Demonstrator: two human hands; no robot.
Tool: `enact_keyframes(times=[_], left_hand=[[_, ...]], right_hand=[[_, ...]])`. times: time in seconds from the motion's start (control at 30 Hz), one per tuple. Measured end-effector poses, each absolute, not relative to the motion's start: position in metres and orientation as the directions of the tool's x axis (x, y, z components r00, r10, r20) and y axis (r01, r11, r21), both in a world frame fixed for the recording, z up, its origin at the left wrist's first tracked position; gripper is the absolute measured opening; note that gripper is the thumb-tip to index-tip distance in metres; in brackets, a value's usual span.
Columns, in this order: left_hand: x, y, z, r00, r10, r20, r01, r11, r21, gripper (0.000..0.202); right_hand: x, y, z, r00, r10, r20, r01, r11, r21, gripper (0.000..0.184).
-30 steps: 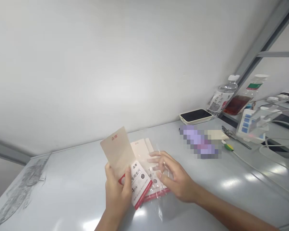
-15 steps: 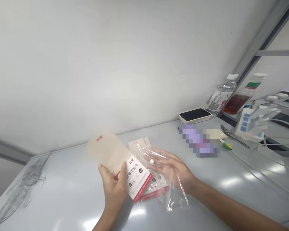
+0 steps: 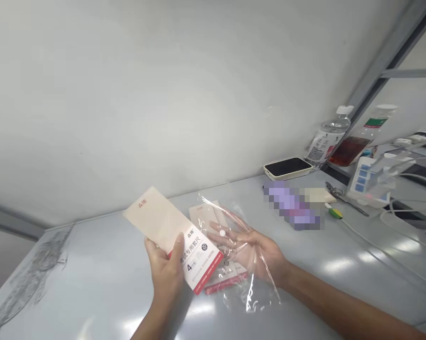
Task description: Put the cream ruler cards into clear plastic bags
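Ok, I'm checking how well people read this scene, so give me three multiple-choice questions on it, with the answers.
1. Where does the phone lie?
A. In the left hand
B. On the table by the wall
C. Inside the bag

2. What colour is the stripe along the edge of the packet in the left hand?
A. Blue
B. Green
C. Red

3. What state is the right hand in, at the clear plastic bag?
A. Clenched in a fist
B. Open, fingers spread
C. Pressed flat on the phone

Answers:
1. B: it sits on the far side of the table, against the wall.
2. C: a red band runs along the packet's lower edge.
3. B: the fingers fan apart, with the thin plastic across them.
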State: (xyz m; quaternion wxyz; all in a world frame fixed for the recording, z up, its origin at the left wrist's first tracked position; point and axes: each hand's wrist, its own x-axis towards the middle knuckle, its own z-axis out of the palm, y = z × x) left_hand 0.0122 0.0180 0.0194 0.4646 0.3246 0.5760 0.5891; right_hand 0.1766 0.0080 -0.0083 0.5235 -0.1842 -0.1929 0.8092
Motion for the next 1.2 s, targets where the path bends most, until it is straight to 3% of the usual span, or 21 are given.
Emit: enact_keyframes(times=[0.17, 0.37, 0.47, 0.63, 0.8, 1.07, 1.2], left_hand=[[0.008, 0.021, 0.021, -0.411, 0.911, -0.036, -0.073, 0.007, 0.997, 0.046], [-0.001, 0.022, 0.004, -0.368, 0.925, 0.093, 0.065, -0.074, 0.995, 0.049], [0.002, 0.02, 0.002, -0.33, 0.942, 0.061, 0.031, -0.053, 0.998, 0.048], [0.01, 0.015, 0.011, -0.216, 0.967, -0.134, -0.124, 0.109, 0.986, 0.046], [0.011, 0.014, 0.016, -0.094, 0.966, -0.239, -0.16, 0.223, 0.962, 0.047], [-0.001, 0.018, 0.005, -0.244, 0.97, -0.012, -0.002, 0.012, 1.0, 0.045], [0.003, 0.014, 0.004, -0.22, 0.975, -0.024, -0.015, 0.021, 1.0, 0.042]], right_hand=[[0.179, 0.008, -0.002, -0.443, 0.891, -0.1, -0.796, -0.442, -0.414, 0.068], [0.178, 0.007, -0.002, -0.48, 0.87, -0.115, -0.757, -0.477, -0.447, 0.07], [0.176, 0.006, -0.002, -0.515, 0.85, -0.112, -0.708, -0.495, -0.503, 0.07], [0.175, 0.007, -0.005, -0.48, 0.875, -0.064, -0.682, -0.418, -0.6, 0.07], [0.178, 0.008, -0.004, -0.459, 0.887, -0.058, -0.696, -0.399, -0.597, 0.07], [0.182, 0.007, -0.001, -0.483, 0.875, -0.043, -0.768, -0.446, -0.459, 0.065], [0.178, 0.005, -0.002, -0.501, 0.864, -0.054, -0.762, -0.47, -0.447, 0.068]])
